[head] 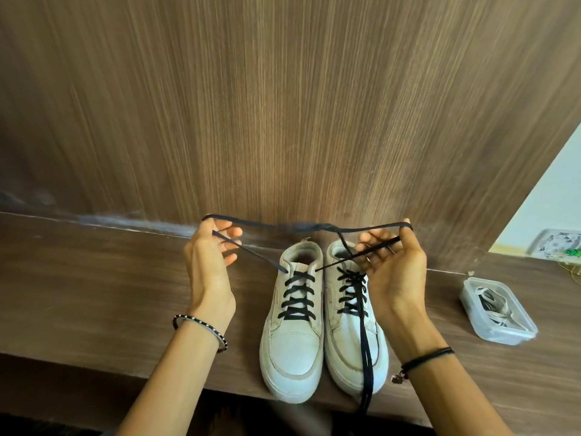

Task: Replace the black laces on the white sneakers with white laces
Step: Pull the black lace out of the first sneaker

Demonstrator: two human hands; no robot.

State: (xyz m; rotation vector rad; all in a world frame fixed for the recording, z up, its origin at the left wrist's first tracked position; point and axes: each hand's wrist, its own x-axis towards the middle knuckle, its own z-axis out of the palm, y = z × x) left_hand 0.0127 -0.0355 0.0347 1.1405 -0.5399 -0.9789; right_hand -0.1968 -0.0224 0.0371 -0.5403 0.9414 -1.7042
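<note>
Two white sneakers stand side by side on a brown wooden shelf (94, 278), toes toward me. The left sneaker (294, 341) carries a black lace (297, 297) crossed through its eyelets. Both ends of that lace are lifted and cross each other in the air behind the shoes. My left hand (210, 262) holds one end and my right hand (390, 269) holds the other. The right sneaker (352, 350) also has a black lace (366, 357); its loose ends trail over the toe and hang off the shelf's front edge.
A clear plastic container (498, 309) with white laces inside sits on the shelf at the right. A wood-grain wall panel (283, 105) rises straight behind the shoes. A white switch plate (556, 243) lies at the far right.
</note>
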